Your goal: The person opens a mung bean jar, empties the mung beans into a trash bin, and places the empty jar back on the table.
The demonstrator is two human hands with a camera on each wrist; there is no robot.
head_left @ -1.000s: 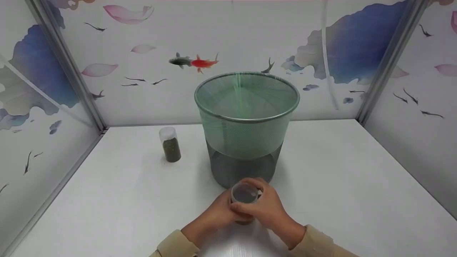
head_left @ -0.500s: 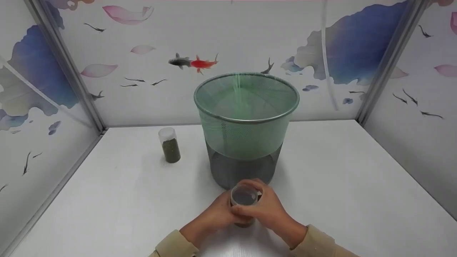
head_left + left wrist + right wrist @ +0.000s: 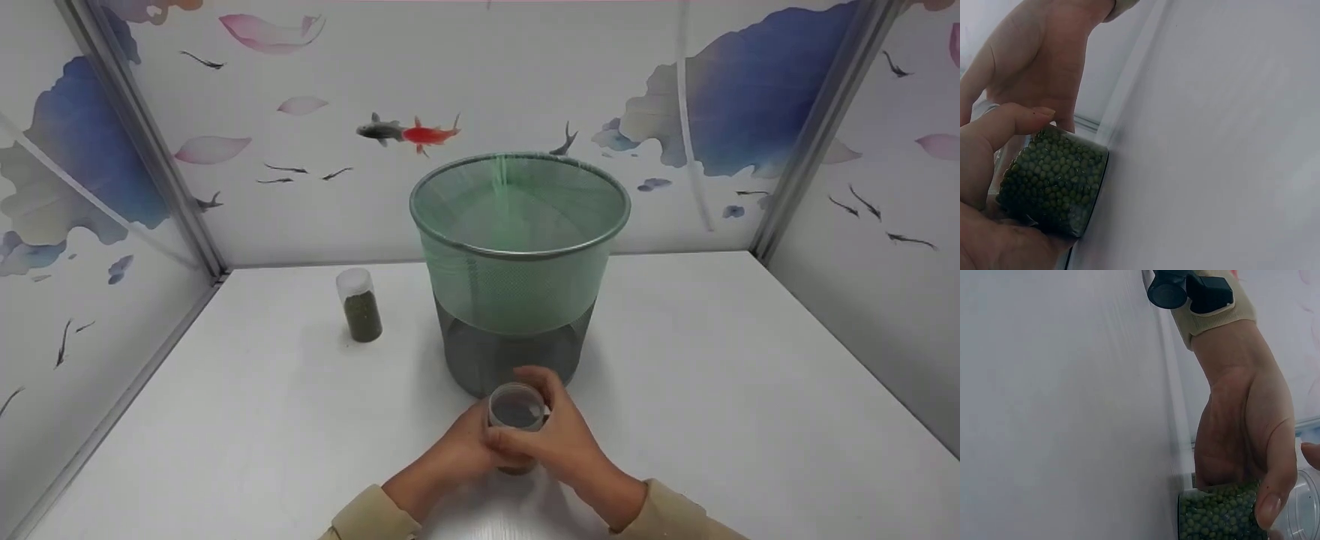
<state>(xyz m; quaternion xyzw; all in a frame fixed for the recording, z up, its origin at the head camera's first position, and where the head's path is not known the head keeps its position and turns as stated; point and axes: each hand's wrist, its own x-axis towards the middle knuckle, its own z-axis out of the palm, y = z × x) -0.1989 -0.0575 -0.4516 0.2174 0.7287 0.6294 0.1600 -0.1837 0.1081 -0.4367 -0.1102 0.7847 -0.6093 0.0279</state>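
Note:
In the head view a clear jar (image 3: 516, 411) stands low at the front, between my two hands. Green mung beans (image 3: 1053, 183) fill its lower part in the left wrist view; its upper part is see-through. My left hand (image 3: 459, 448) grips the body, and in the right wrist view its thumb (image 3: 1270, 505) lies across the side. With thumb and fingers bent about the jar's top, my right hand (image 3: 574, 442) holds it from the right; one finger stands off the rim. Whether a lid is on the jar, I cannot tell.
Behind the hands is a round mesh wastebasket (image 3: 517, 360) with a green bag lining its upper part. A second clear jar (image 3: 362, 315) with dark green contents stands left of it. Printed panels (image 3: 487, 75) enclose the white table (image 3: 262, 420) at the back and sides.
A finger of my right hand has lifted away from the far side of the jar's rim. The left hand still holds the jar in nearly the same place.

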